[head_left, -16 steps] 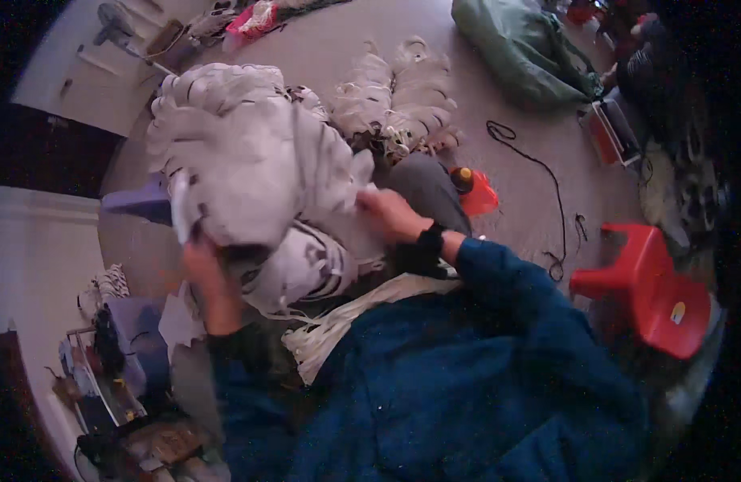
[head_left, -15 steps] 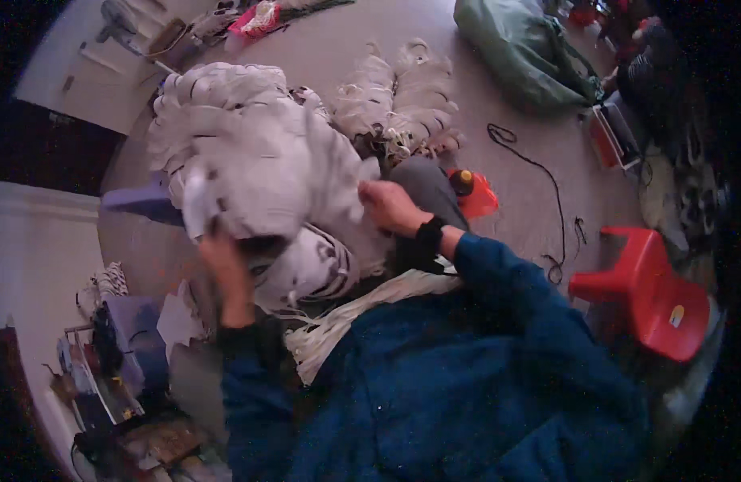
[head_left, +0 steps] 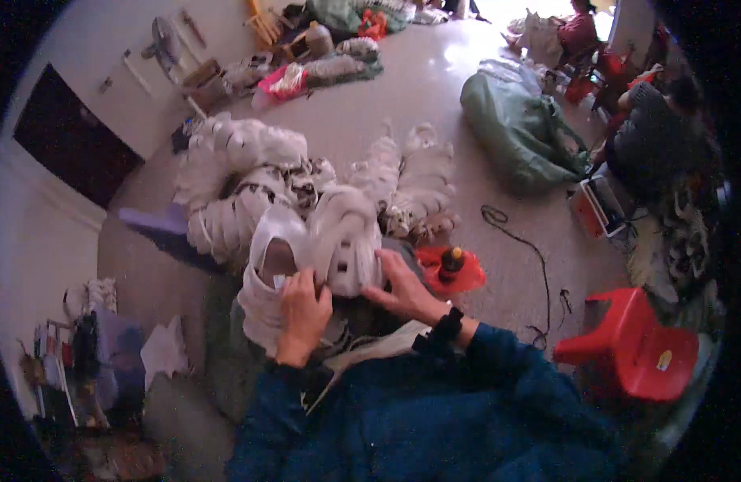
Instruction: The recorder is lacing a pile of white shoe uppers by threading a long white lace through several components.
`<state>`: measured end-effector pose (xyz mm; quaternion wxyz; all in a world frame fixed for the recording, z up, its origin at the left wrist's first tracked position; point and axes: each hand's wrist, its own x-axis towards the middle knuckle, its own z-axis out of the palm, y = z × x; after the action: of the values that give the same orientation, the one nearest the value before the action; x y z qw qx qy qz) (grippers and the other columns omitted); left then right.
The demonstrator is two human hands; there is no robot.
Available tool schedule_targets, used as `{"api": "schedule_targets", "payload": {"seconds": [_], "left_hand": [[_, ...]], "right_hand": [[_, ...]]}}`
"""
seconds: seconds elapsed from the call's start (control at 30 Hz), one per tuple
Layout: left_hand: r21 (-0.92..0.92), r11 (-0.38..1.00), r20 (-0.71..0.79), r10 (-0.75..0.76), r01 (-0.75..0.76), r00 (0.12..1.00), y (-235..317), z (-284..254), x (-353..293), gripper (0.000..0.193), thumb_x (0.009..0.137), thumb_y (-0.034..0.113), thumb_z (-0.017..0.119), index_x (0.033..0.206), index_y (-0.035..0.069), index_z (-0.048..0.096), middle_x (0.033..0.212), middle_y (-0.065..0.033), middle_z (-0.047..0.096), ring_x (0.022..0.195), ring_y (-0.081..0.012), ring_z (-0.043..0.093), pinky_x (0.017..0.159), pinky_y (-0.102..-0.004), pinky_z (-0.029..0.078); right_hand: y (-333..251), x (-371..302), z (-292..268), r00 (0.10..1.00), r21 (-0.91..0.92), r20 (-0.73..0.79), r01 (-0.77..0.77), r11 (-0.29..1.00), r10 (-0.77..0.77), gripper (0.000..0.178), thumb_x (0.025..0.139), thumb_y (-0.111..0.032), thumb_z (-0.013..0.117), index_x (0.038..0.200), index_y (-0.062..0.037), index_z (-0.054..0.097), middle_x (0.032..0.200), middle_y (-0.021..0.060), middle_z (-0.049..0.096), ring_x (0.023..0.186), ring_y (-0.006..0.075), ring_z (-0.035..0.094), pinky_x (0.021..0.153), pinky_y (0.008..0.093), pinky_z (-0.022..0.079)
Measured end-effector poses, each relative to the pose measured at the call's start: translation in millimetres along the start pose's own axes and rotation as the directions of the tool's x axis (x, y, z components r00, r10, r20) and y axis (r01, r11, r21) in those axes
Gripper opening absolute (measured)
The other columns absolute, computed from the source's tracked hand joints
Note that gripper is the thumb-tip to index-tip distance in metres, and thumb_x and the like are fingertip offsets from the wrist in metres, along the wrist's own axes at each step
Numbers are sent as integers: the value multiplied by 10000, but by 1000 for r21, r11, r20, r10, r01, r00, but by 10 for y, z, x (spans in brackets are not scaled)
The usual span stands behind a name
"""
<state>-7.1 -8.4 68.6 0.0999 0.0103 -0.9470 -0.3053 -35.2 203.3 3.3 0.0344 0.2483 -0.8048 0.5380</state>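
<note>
In front of my lap stands a stack of white, curved fabric pieces that look like shoe uppers, with small dark square gaps on its near side. My left hand is closed on its lower left edge, beside another white piece with a large oval opening. My right hand grips the right side of the stack, thumb below and fingers along it. Pale strips lie across my lap below both hands. Behind the stack lies a large heap of similar nested white pieces.
Two white bundles lie farther off on the floor. To the right are a dark bottle on a red bag, a dark cord and a red stool. A green sack lies near another person.
The view has tilted up, showing more of the room. The blurred white mass before me now shows as a separate stack with the heap behind. My left hand has moved right, closer to the right hand.
</note>
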Motion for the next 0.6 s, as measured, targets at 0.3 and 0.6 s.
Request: {"api": "schedule_targets", "payload": {"seconds": [0.3, 0.6], "left_hand": [[516, 738, 392, 246, -434, 886, -592, 173, -256, 242, 729, 268, 619, 819, 56, 691, 839, -144, 659, 867, -307, 619, 950, -454, 370], [521, 826, 111, 185, -215, 977, -846, 90, -196, 157, 789, 215, 566, 802, 63, 601, 824, -106, 583, 749, -283, 592, 765, -435, 394]], "right_hand": [[-419, 266, 119, 917, -331, 363, -37, 943, 164, 644, 838, -316, 631, 1300, 58, 383, 1227, 284, 496, 1081, 449, 530, 939, 463, 429], [138, 108, 621, 975, -601, 224, 150, 785, -15, 631, 897, -400, 553, 1306, 56, 403, 1275, 212, 477, 1287, 369, 368, 1123, 525, 141]]}}
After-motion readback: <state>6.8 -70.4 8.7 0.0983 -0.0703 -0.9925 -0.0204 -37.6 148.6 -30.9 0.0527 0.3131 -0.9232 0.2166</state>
